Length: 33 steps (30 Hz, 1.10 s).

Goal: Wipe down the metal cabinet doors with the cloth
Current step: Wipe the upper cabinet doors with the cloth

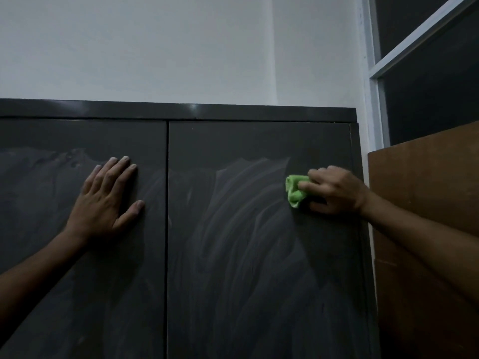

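The right hand [334, 190] grasps the green cloth [295, 190] against the right door [246, 255], near its right edge. Streaked, unwiped-looking metal lies toward nine and six o'clock. The left hand [103, 200], released, presses flat on the left door [77, 281].

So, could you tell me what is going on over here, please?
A person is wiping a dark metal cabinet. The right hand grips a bunched green cloth against the right door, near its outer edge. The left hand rests flat on the left door. Both doors show wipe streaks below their top strip.
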Tool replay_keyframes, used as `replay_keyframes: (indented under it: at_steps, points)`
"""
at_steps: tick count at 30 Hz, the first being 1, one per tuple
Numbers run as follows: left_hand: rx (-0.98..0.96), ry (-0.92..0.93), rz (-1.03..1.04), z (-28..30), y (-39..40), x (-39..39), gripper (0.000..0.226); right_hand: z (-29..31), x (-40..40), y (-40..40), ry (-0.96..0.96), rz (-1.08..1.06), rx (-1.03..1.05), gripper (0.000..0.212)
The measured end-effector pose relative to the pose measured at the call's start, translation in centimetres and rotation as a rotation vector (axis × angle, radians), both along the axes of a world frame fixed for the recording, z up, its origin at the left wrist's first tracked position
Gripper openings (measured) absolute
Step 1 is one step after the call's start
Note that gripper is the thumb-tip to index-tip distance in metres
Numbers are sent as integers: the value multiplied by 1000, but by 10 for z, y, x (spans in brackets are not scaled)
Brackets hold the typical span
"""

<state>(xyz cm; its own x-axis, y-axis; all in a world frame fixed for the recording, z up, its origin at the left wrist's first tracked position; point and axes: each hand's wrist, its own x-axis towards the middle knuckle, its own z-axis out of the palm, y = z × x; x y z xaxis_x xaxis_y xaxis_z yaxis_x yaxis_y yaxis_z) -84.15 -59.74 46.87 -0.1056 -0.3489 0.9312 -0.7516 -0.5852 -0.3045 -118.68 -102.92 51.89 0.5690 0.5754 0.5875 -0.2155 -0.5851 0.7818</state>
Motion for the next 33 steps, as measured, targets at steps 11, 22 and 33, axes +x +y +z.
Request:
replay_keyframes:
  at_steps: [11,22,33]
  points:
    - [-55,3,-19,-13,3,-9,77,5,28,24,-33,104,-18,35]
    - [-26,27,-15,-34,1,-4,79,12,65,57,-56,251,-107,42]
    - [-17,38,2,-36,3,-1,81,17,81,85,-113,310,-120,33]
